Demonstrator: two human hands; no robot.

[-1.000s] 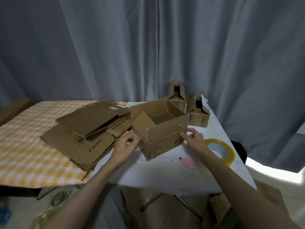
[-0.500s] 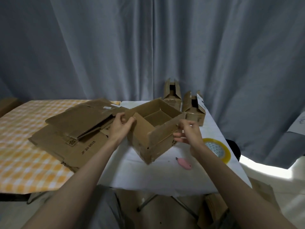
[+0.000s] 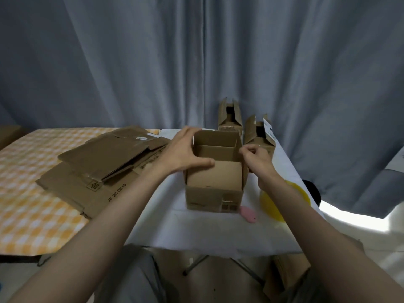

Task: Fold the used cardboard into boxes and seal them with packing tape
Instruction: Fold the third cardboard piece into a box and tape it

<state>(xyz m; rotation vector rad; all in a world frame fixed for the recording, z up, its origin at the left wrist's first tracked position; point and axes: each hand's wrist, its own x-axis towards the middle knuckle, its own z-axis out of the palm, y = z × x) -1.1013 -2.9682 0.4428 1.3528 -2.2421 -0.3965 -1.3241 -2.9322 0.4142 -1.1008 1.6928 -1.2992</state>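
Observation:
A small brown cardboard box stands upright on the white table, its top open and its near flap folded inward. My left hand lies over the box's left side with fingers stretched to the far corner and the thumb on the near flap. My right hand pinches the box's right top edge with curled fingers. A yellow roll of packing tape lies to the right of the box, partly hidden by my right forearm.
A pink cutter lies by the box's front right corner. Flattened cardboard is stacked on the left, over a checkered cloth. Two small open boxes stand at the back against a grey curtain.
The box was turned from a skewed angle to square on and set upright. My left hand moved up onto its left side; my right hand shifted to the right top edge.

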